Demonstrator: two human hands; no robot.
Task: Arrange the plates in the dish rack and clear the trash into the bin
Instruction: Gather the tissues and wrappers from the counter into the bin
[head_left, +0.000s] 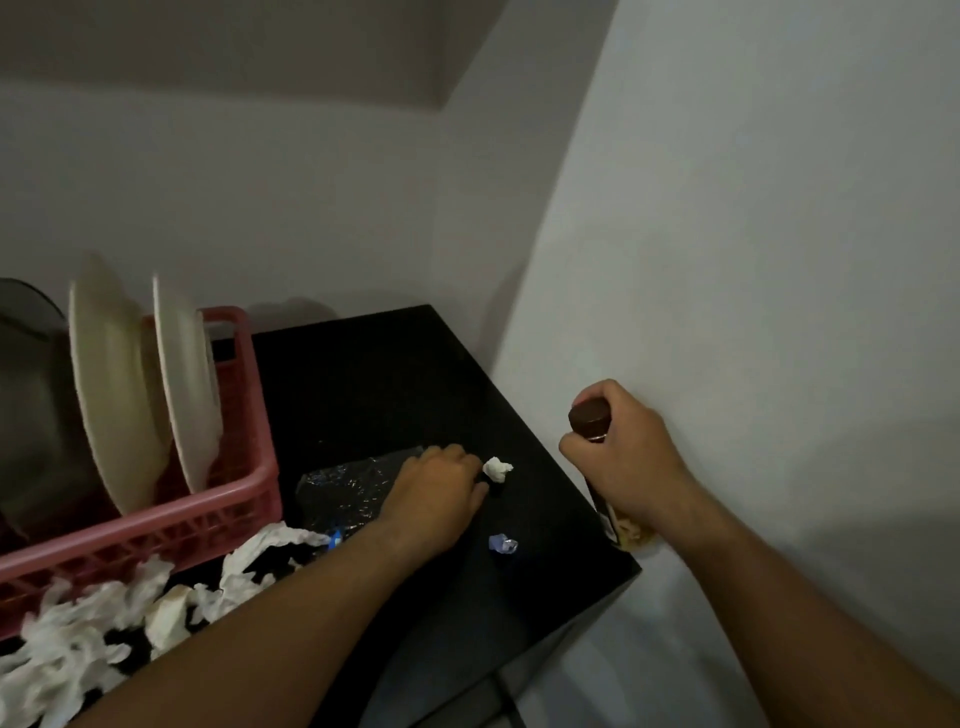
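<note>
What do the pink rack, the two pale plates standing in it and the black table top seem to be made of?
Pink rack: moulded plastic, matt, judging by its lattice walls and thick rim. Pale plates: likely ceramic or melamine, with smooth cream faces; blur leaves it open. Black table top: smooth, faintly glossy, perhaps laminate or painted wood.

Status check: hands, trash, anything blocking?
Left hand at white tissue wad, grip unclear. Right hand grips brown-capped bottle at table edge. Two plates racked. Tissue pile, blue wrapper uncleared.
</note>
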